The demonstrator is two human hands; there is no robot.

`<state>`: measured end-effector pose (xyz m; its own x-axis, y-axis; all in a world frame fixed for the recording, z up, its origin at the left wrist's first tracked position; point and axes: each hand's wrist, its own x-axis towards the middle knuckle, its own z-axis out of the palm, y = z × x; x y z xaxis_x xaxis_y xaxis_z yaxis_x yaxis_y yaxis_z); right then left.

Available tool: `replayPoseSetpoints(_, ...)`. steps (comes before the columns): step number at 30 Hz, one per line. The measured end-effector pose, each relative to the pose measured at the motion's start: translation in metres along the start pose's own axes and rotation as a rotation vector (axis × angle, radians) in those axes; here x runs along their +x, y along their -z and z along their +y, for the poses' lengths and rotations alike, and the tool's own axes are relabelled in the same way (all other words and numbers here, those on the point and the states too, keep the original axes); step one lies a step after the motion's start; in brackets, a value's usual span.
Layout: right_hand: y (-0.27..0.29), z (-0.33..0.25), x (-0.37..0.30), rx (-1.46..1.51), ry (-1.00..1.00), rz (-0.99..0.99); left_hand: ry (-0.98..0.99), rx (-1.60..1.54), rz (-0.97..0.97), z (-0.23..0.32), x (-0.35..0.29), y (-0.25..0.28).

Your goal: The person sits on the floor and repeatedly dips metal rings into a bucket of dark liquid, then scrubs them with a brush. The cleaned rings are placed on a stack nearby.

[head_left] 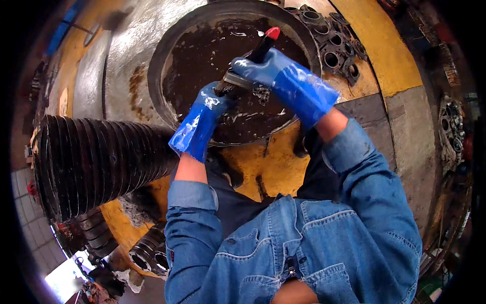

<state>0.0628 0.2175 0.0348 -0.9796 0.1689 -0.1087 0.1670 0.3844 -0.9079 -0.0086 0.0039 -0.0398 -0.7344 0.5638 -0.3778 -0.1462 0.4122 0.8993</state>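
A flat paintbrush with a black handle and a red handle end is held slantwise over a round basin of dark liquid. My right hand, in a blue rubber glove, is closed around its handle just above the metal band. At the dark bristle end, my left hand, gloved in the same way, has its fingers curled around the bristles. Both gloves look wet, with whitish shine. Below the brush, a small dark metal part shows in the basin, partly hidden by my right glove.
A tall stack of dark ringed parts stands at the left, close to my left forearm. Several flanged metal parts with round holes lie right of the basin. More cylindrical parts rest at the lower left. The floor is partly yellow.
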Motion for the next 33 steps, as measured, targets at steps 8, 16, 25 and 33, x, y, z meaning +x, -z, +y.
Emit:
replayPoseSetpoints(8,0.042,0.095,0.041,-0.003,-0.235,0.253,0.012,0.530,-0.056,0.038,-0.013,0.007)
replayPoseSetpoints(16,0.016,0.053,0.020,0.076,-0.107,0.056,-0.472,1.075,0.033,0.030,-0.010,0.022)
replayPoseSetpoints(25,-0.015,0.052,0.016,0.301,-0.100,-0.094,-0.105,0.180,0.505,-0.014,-0.013,0.045)
replayPoseSetpoints(33,-0.023,0.073,0.028,0.110,-0.199,-0.164,0.044,-0.326,0.176,-0.006,-0.014,0.010)
